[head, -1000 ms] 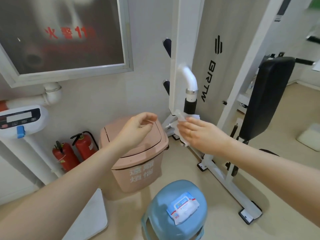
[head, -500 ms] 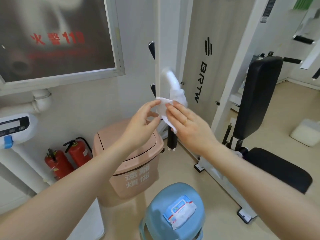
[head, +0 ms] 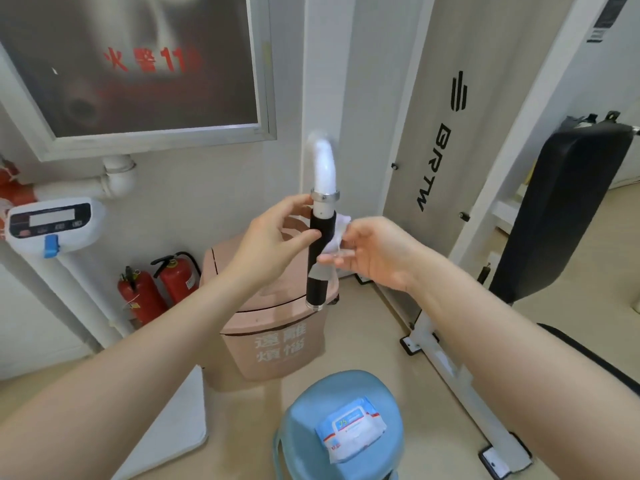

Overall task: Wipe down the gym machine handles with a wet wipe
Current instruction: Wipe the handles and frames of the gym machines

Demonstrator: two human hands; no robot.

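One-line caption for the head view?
Both hands wrap a wet wipe around the black machine handle, above a pink bin.

Handle (head: 320, 251) hangs straight ahead, between my left hand (head: 273, 244) and right hand (head: 372, 252). Wipe (head: 334, 242) sits against the handle's right side. Bin (head: 273, 337) stands behind and below the handle; extinguishers (head: 156, 289) left of it. Stool (head: 341, 427) nearest me, wipe pack (head: 349, 433) on it. Bench pad (head: 557, 209) far right.
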